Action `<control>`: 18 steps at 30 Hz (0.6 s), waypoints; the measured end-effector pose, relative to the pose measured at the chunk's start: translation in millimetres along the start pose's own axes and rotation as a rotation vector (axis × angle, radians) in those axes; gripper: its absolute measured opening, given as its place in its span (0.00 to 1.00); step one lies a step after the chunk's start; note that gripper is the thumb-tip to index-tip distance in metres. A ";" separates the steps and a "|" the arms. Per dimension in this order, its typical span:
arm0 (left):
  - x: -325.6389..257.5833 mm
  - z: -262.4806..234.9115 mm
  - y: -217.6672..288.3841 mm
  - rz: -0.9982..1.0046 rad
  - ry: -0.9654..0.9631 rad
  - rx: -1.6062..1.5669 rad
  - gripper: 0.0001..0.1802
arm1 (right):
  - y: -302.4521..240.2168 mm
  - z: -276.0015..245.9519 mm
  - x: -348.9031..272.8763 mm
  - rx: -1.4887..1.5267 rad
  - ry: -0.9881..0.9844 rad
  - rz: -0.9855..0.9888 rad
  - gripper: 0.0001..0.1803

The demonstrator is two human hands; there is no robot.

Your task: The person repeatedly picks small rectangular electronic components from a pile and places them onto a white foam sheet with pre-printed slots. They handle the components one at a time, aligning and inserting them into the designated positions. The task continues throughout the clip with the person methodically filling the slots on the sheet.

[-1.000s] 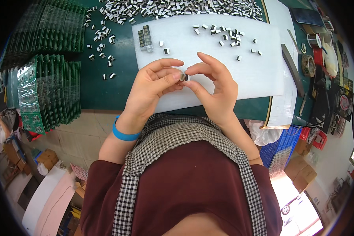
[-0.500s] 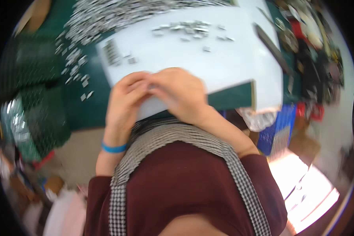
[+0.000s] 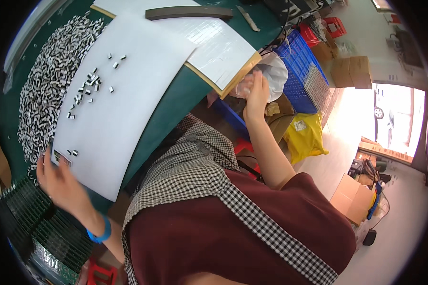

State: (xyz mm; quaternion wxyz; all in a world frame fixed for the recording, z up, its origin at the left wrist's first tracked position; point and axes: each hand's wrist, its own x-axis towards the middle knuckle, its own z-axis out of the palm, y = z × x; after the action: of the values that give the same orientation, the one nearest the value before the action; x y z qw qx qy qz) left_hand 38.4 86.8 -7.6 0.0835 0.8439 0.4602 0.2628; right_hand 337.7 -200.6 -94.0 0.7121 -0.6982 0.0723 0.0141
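The dark strip modules lie at the near-left corner of a long white sheet, with two small silver-and-black parts just beside them on the right. The left hand is right at the modules, its fingers stretched out, slightly apart and blurred; whether it touches them or pinches anything small, I cannot tell. A blue band circles that wrist. The right hand is raised well apart from it, past the table's right edge, its fingers extended in front of a whitish plastic bag; I cannot tell whether they grip the bag. Farther along the sheet, more of the small parts are scattered in a loose group, and to the left of the sheet a broad heap of them covers the green tabletop. At the far end a dark curved-looking bar lies across the sheet and a white panel with a tan edge. Stacked green circuit boards stand near on the left, beyond the left hand. Right of the plastic bag are a blue crate and, nearer, a yellow bag; cardboard boxes sit farther right.
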 end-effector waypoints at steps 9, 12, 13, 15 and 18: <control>-2.9 198.1 270.1 1.069 -0.359 -0.240 0.22 | 44.0 39.0 92.7 -0.125 0.210 -0.061 0.26; -9.9 209.5 278.0 1.040 -0.381 -0.220 0.22 | 8.9 50.3 58.0 -0.284 0.310 -0.119 0.24; -10.8 210.2 281.7 1.059 -0.387 -0.232 0.22 | 8.4 47.4 59.1 -0.260 0.328 -0.128 0.24; -11.6 206.1 283.9 1.082 -0.403 -0.246 0.21 | 7.6 45.1 56.9 -0.216 0.349 -0.139 0.24; -12.3 210.7 282.6 1.089 -0.396 -0.259 0.22 | 2.1 44.5 55.8 -0.264 0.321 -0.130 0.23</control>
State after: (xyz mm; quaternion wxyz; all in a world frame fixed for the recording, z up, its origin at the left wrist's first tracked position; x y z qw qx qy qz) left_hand 349.7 -61.1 -82.5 0.1231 0.9745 -0.0992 0.1592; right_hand 396.3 -160.7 -102.2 0.5931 -0.7821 0.1368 -0.1339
